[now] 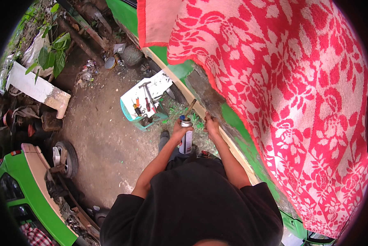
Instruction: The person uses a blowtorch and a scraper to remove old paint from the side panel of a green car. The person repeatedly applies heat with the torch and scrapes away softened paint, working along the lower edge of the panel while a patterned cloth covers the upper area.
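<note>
1. Left hand (180,132): grip closed around blowtorch canister (186,140), just ahead of black T-shirt (192,197).
2. Right hand (211,126): fingers curled beside cream-edged green car (233,121); can't tell whether grip holds anything.

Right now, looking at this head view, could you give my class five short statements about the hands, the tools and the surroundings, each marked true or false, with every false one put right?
1. The left hand holds a can. True.
2. The hammer lies on the bare ground. False: the hammer lies on a white sheet on top of the turquoise stool.
3. A red and pink floral cloth is draped over green bodywork. True.
4. The person's shirt is yellow. False: the shirt is black.
5. The right hand is to the right of the can. True.
</note>
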The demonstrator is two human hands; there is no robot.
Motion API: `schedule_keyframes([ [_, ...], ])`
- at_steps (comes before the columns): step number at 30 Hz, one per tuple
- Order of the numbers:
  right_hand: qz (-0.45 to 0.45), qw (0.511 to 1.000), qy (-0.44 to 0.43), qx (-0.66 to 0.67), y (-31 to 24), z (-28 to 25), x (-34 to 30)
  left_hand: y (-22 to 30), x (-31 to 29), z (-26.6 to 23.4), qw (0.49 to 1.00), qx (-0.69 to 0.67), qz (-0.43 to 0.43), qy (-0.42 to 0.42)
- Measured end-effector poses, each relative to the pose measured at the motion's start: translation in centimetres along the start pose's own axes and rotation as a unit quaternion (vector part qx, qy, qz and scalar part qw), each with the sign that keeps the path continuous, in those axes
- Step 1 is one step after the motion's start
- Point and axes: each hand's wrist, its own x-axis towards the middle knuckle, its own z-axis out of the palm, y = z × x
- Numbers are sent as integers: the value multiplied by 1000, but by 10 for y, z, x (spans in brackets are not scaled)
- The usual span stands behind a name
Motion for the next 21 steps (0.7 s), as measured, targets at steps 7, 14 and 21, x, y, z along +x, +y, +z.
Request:
schedule_keyframes([
  [7, -4, 1000, -1, -2, -8, 4, 1, 5, -2, -3, 1000, 19, -10, 11],
  [14, 25, 997, -43, 56, -19, 4, -2, 0, 5, -5, 999, 33, 12, 12],
  [21, 59, 992, -66, 87, -18, 1, 5, -2, 11, -6, 1000, 24, 1, 16],
])
